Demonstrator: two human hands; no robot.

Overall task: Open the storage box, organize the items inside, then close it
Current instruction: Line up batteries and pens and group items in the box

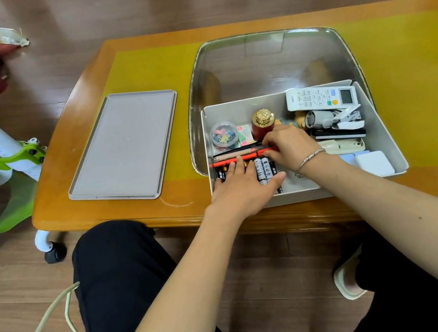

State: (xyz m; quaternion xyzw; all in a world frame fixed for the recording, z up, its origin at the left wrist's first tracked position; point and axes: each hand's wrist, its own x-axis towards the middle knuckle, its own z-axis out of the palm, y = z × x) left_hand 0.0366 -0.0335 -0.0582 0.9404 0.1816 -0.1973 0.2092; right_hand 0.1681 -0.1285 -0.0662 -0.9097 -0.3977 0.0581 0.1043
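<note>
Wooden table [86,148] w/ lid [124,147] parked aside | left hand [240,188] flat, steadying batteries [263,168] | right hand [290,146] pinching red pen [235,159], lining it up

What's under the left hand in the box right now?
The left hand lies flat on a row of batteries at the storage box front, fingertips touching the red pens. Batteries under the palm are hidden.

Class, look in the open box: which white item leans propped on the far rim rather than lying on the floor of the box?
The remote control, the one with buttons and a small screen.
</note>
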